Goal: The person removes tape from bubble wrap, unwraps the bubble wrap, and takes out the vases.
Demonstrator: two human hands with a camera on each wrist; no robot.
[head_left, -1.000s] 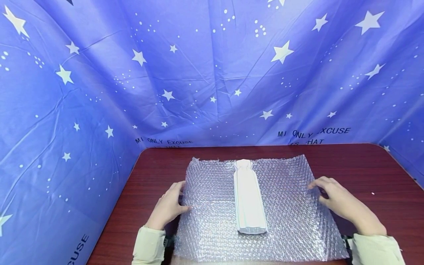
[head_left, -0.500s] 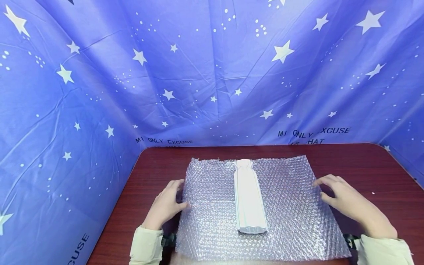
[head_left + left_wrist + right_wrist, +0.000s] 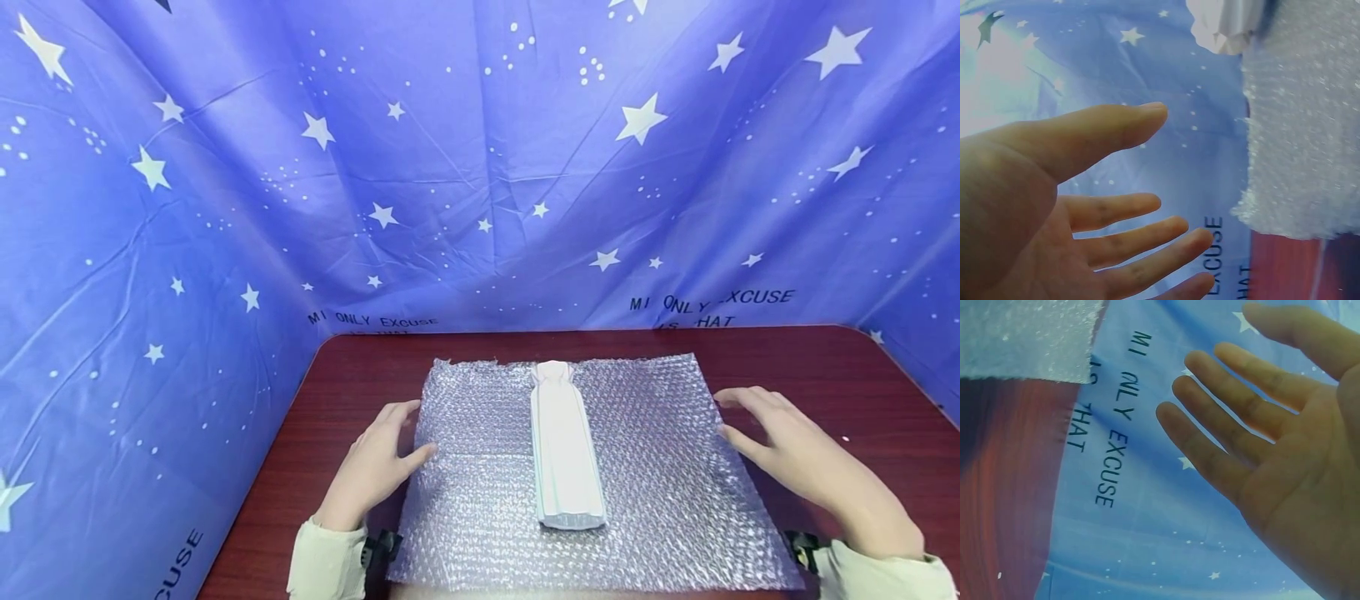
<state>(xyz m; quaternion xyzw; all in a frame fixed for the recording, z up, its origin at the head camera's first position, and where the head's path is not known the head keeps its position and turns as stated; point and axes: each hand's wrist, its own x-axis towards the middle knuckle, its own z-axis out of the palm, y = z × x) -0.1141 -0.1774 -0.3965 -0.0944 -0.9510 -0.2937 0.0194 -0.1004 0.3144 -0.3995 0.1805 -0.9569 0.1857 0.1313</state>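
A sheet of bubble wrap lies flat on the dark red table. On its middle lies a long white paper-wrapped bottle shape, neck pointing away. My left hand rests at the sheet's left edge, fingers straight, thumb touching the wrap. Straight-fingered too, my right hand hovers at the sheet's right edge, holding nothing. The left wrist view shows an open palm beside the wrap; the right wrist view shows an open palm apart from the wrap.
A blue star-printed cloth hangs behind and on both sides of the table, with printed text near the table's far edge. Bare table shows to the left and right of the sheet and behind it.
My right hand has slid rightward off the bubble wrap to its right edge and straightened. The left hand has shifted slightly. The sheet and the wrapped bottle have not moved.
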